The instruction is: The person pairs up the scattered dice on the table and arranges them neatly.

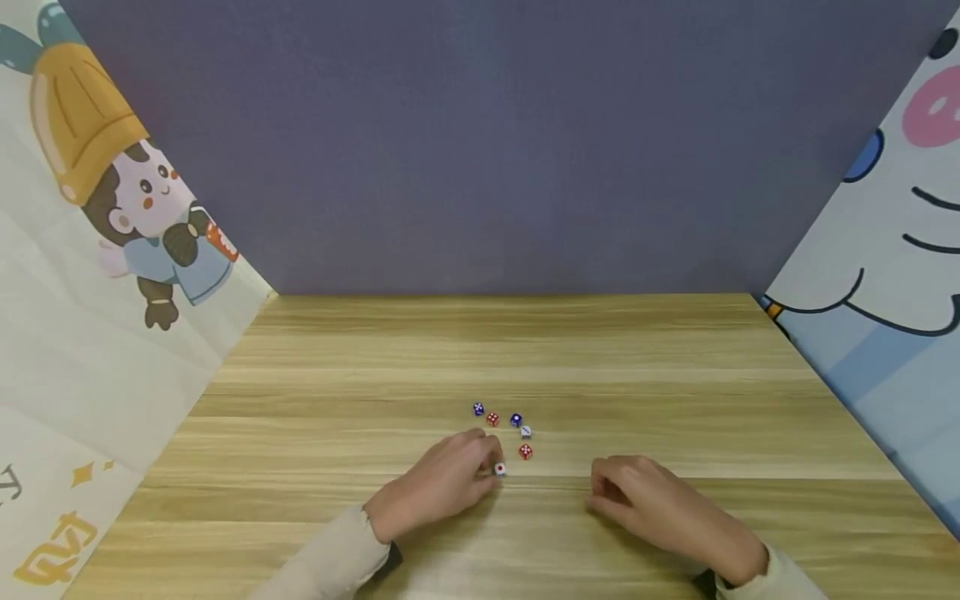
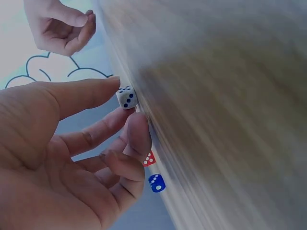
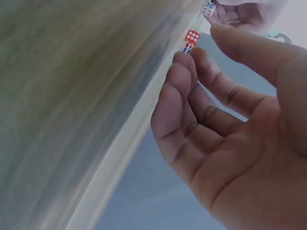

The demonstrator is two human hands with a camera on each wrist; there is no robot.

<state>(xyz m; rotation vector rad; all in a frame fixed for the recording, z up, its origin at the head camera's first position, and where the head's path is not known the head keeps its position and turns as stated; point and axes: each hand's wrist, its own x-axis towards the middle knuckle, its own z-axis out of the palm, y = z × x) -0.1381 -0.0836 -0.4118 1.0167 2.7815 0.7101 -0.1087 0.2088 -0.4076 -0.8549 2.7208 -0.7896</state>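
Observation:
My left hand (image 1: 442,479) has its thumb and index finger at opposite sides of a white die (image 2: 127,97), pinching it at the tabletop. In the head view that die shows one red pip on top. Just beyond the left hand's fingers lie a red die (image 1: 526,451), another white die (image 1: 526,432), a blue die (image 1: 516,419), a second red die (image 1: 492,418) and a second blue die (image 1: 478,408). To the right, apart from the dice, my right hand (image 1: 652,504) rests with loosely curled fingers and holds nothing.
The dice and both hands are on a wood-grain table (image 1: 337,358). A dark grey panel (image 1: 510,150) rises at its far edge. Cartoon-printed sheets flank the table, one on the left (image 1: 67,317) and one on the right (image 1: 885,275).

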